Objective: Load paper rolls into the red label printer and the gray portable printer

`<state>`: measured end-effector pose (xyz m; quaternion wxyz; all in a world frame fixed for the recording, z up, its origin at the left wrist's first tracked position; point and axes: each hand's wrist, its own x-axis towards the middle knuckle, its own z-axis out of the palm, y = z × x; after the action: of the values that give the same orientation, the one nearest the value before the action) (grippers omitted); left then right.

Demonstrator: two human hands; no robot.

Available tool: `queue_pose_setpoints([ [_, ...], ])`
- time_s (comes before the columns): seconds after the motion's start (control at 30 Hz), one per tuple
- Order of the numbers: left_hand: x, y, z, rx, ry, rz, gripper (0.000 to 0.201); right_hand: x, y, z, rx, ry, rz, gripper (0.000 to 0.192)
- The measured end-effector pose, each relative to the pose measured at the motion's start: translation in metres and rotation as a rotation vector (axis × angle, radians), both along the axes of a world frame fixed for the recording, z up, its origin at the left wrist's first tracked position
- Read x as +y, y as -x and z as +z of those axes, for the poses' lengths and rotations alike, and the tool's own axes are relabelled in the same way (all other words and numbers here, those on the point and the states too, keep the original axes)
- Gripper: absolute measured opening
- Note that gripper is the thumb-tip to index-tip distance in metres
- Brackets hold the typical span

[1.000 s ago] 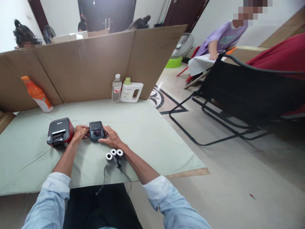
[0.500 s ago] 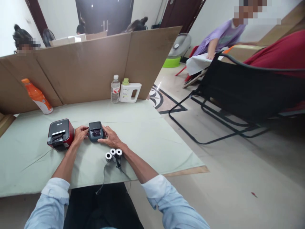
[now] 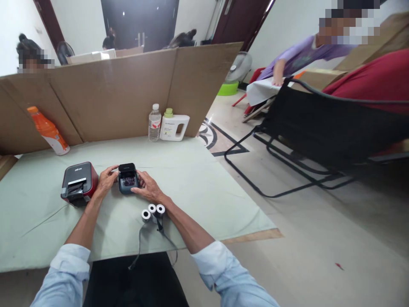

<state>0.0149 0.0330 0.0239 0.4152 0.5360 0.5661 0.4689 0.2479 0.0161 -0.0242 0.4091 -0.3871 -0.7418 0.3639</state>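
A small dark portable printer (image 3: 128,184) sits on the pale green cloth with its lid (image 3: 127,167) tilted up, its inside showing. My left hand (image 3: 107,181) grips it at the left, fingers by the lid's edge. On the opposite side, my right hand (image 3: 148,186) holds the body, thumb at the front corner and fingers along the right side. A larger black and red printer (image 3: 78,181) stands just left of my left hand. Near my right forearm are three white paper rolls (image 3: 152,209) and a dark cable (image 3: 139,243).
A cardboard panel (image 3: 118,94) closes off the table's far side. Before it stand an orange bottle (image 3: 49,131), a clear water bottle (image 3: 154,123) and a white jug (image 3: 174,125). A black folding chair (image 3: 319,132) and a person in purple (image 3: 292,57) are at the right.
The small printer's lid has swung up and back between my hands. Both hands keep their places at its sides. The view has shifted slightly.
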Motion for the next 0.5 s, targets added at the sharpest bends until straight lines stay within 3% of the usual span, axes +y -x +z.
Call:
queue_pose_setpoints([
  [0.17,0.022,-0.011,-0.001,0.119,0.018,0.130,0.053,0.002,0.000,0.000,0.028,-0.024,-0.006,0.075],
  [0.3,0.034,-0.013,0.000,0.192,0.039,0.161,0.039,0.003,0.000,0.003,0.025,-0.076,-0.019,0.062],
  [0.5,0.015,-0.005,0.004,0.285,0.006,0.132,0.036,0.009,0.001,0.011,-0.054,-0.183,-0.048,0.043],
])
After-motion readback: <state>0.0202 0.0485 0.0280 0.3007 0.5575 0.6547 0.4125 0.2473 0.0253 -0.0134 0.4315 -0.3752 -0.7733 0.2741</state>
